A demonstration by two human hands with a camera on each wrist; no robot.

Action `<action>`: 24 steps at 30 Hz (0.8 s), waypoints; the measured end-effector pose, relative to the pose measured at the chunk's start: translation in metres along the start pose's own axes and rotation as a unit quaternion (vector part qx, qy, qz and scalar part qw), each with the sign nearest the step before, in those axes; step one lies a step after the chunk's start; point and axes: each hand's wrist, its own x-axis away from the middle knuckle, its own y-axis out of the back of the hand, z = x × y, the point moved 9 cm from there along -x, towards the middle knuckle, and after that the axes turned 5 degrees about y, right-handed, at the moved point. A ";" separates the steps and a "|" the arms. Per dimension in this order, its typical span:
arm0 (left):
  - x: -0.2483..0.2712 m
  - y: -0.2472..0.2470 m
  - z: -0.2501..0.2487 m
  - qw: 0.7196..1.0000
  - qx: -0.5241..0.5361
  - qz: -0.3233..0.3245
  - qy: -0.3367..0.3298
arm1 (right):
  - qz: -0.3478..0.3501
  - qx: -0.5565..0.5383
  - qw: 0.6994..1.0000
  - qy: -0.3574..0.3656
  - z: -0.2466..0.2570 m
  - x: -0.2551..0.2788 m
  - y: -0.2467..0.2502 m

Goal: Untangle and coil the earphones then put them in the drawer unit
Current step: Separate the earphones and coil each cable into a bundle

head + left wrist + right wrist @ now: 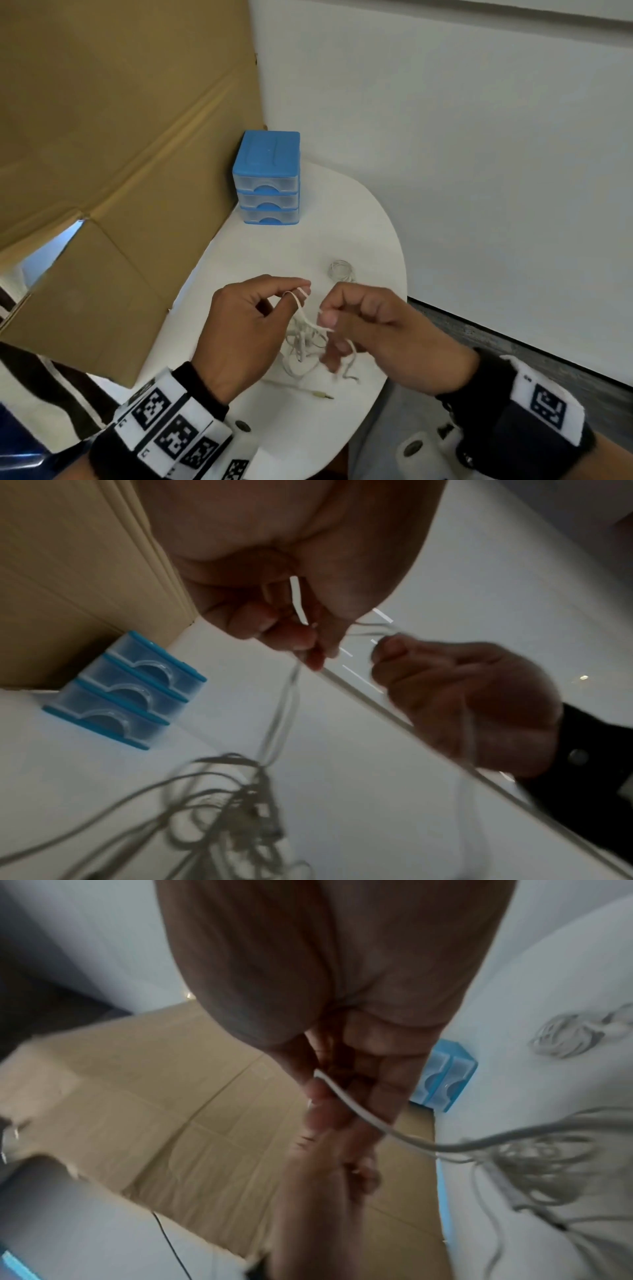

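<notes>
Black sleeves (pixel 202 380) under white wristbands (pixel 171 428) printed with black square markers.

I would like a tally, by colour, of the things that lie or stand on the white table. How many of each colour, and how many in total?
White: 2, the tangled earphones that both hands hold and the small coiled cable behind them.
Blue: 1, the drawer unit with three drawers.
Total: 3 things on the table.

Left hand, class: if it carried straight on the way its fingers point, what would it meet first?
Probably the right hand: the left hand points across at it, with only earphone cable between; depth is uncertain.
</notes>
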 end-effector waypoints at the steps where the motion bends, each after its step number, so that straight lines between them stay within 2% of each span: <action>1: -0.002 0.000 0.003 1.000 -0.008 0.005 -0.001 | 0.005 -0.058 0.998 -0.010 0.006 0.001 0.000; 4: -0.009 0.002 0.025 0.999 -0.047 0.009 0.012 | -0.001 -0.195 0.981 -0.011 0.039 0.009 0.008; 6: -0.016 0.009 0.044 0.998 -0.041 -0.003 0.043 | -0.054 -0.205 0.977 0.039 0.070 0.015 0.032; 9: -0.023 0.021 0.053 0.998 -0.004 -0.026 0.061 | -0.176 -0.107 0.972 0.110 0.089 0.021 0.075; 11: -0.023 0.018 0.039 0.999 -0.015 -0.013 0.030 | -0.243 0.004 0.967 0.079 0.068 0.015 0.094; 12: -0.021 0.014 0.029 1.000 -0.020 -0.002 0.007 | -0.247 0.062 0.966 0.037 0.050 0.010 0.096; 14: -0.016 0.007 0.012 0.998 -0.042 0.011 -0.040 | -0.187 0.122 0.974 -0.039 0.015 -0.003 0.081; 15: -0.013 0.003 0.006 0.997 -0.058 0.014 -0.058 | -0.158 0.129 0.978 -0.049 0.003 -0.007 0.072; 20: 0.001 -0.011 -0.005 0.985 -0.124 0.034 -0.116 | -0.107 0.089 0.990 -0.004 -0.011 -0.016 0.026; 24: 0.007 -0.014 -0.011 0.980 -0.146 0.030 -0.129 | -0.116 0.174 0.978 -0.023 -0.016 -0.015 0.011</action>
